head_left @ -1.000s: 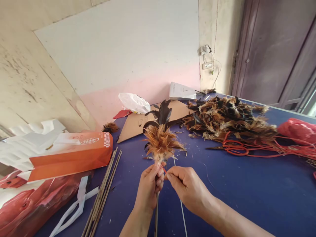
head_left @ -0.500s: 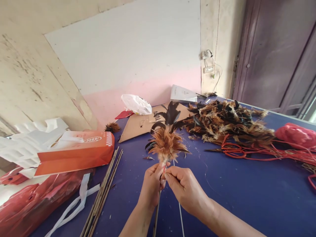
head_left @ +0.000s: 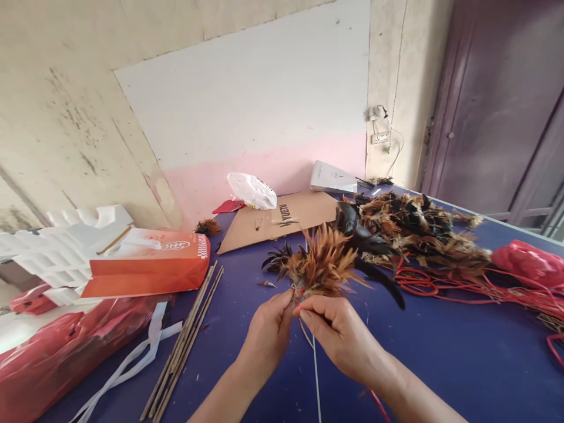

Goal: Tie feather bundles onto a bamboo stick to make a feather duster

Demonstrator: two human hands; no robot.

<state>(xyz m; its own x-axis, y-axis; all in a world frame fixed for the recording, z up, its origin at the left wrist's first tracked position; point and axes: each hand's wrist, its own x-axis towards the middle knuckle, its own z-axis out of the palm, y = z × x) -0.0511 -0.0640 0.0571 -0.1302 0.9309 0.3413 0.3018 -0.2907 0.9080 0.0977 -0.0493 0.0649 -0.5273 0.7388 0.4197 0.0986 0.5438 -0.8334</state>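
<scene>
A bundle of brown and black feathers (head_left: 324, 261) stands up between my hands, leaning to the right, with long black plumes at its right side. My left hand (head_left: 271, 323) is closed round its base. My right hand (head_left: 341, 332) pinches a red string at the base, thumb against index finger. A length of red string (head_left: 378, 404) shows below my right wrist. Red turns of string show at the foot of the feathers. The thin stick under the bundle is mostly hidden by my hands.
On the blue table lie thin sticks (head_left: 187, 343) at left, beside an orange paper bag (head_left: 150, 276). Behind is flat cardboard (head_left: 282, 220). A loose feather heap (head_left: 414, 226), orange scissor handles (head_left: 414, 282) and red string (head_left: 497, 288) lie at right.
The feather bundle has turned and tipped to the right, its black plumes swinging toward the heap. The stick below my left hand no longer shows. The view has shifted slightly.
</scene>
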